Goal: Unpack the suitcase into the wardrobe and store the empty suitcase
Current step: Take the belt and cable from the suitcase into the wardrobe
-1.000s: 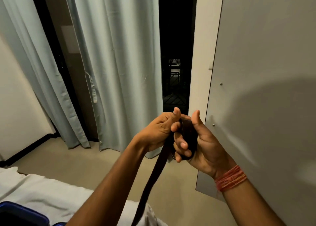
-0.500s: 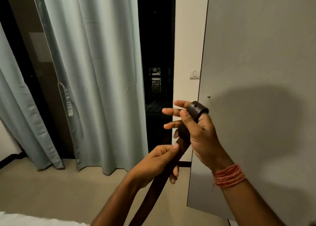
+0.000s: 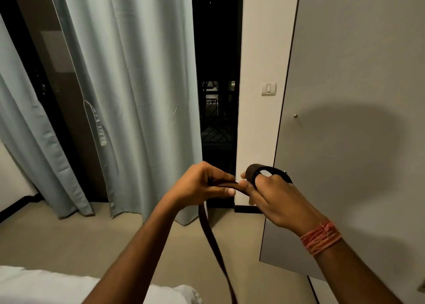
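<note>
Seen from a head-worn camera, two bare arms reached up from the bottom of the frame and met just below centre. The left hand (image 3: 202, 184) pinched a dark brown belt (image 3: 212, 239) between thumb and curled fingers, gripping the strap tightly. The right hand (image 3: 273, 195), right of centre, had its fingers closed around a coil of the same belt, with a loop wound over the fingers at the top of the hand. Between the two hands a short stretch of strap ran nearly level. From the left hand the rest of the belt hung down and trailed toward the bottom centre of the frame, where it ran out of sight.

A bundle of orange threads (image 3: 320, 238) circled the right wrist. A grey wardrobe door (image 3: 358, 73) filled the right side, with a shadow cast across it. Pale green curtains (image 3: 128, 73) hung across the left and centre, beside a dark window opening (image 3: 217, 73). A white light switch (image 3: 268, 88) sat on the wall strip between window and door. White bedding (image 3: 46, 285) showed at the lower left. No writing or brand could be read anywhere.
</note>
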Demonstrator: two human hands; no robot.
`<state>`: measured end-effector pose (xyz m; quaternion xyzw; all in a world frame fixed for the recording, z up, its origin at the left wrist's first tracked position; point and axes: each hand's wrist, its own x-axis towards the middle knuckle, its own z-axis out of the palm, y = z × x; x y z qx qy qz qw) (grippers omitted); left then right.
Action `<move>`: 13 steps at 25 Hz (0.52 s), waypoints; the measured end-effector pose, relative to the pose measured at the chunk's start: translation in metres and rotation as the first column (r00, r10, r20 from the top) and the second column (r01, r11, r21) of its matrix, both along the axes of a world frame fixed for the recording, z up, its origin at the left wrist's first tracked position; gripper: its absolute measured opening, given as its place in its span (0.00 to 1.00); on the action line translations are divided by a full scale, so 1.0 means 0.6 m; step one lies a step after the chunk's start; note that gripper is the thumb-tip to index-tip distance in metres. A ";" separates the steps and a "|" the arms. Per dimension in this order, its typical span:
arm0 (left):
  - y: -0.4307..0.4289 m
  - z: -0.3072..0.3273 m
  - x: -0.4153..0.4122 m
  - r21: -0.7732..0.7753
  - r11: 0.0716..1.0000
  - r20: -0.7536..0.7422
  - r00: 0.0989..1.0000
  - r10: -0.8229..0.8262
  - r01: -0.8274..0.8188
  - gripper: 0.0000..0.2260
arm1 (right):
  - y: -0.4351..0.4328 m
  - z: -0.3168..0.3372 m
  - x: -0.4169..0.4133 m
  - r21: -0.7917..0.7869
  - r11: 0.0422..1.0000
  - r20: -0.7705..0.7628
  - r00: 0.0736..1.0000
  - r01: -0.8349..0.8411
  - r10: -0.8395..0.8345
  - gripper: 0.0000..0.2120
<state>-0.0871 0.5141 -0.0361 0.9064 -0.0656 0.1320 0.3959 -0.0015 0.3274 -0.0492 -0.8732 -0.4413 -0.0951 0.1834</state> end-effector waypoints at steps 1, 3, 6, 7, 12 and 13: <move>0.004 -0.003 0.008 0.042 0.999 0.029 1.000 0.007 -0.008 0.18 | -0.001 -0.003 -0.003 -0.001 1.000 -0.074 0.997 -0.018 0.018 0.33; 0.010 -0.011 0.027 0.125 0.992 0.067 0.997 -0.039 0.031 0.14 | -0.006 -0.004 -0.016 -0.043 0.996 -0.287 0.956 -0.074 0.059 0.32; 0.001 -0.033 0.037 -0.074 0.968 -0.002 0.970 -0.242 0.241 0.10 | -0.020 0.003 -0.025 0.027 0.976 -0.713 0.680 -0.214 0.169 0.23; -0.003 -0.042 0.039 -0.204 0.934 -0.035 0.952 -0.305 0.292 0.09 | -0.028 0.005 -0.026 0.089 0.961 -0.804 0.551 -0.261 0.224 0.21; -0.049 -0.072 0.035 -0.530 0.809 -0.021 0.951 -0.309 0.252 0.13 | -0.037 -0.001 -0.050 0.571 0.781 -0.808 -0.002 -0.251 0.590 0.25; -0.060 -0.075 0.032 -0.585 0.780 -0.020 0.958 -0.285 0.220 0.14 | -0.031 -0.001 -0.056 0.647 0.744 -0.756 -0.013 -0.169 0.654 0.24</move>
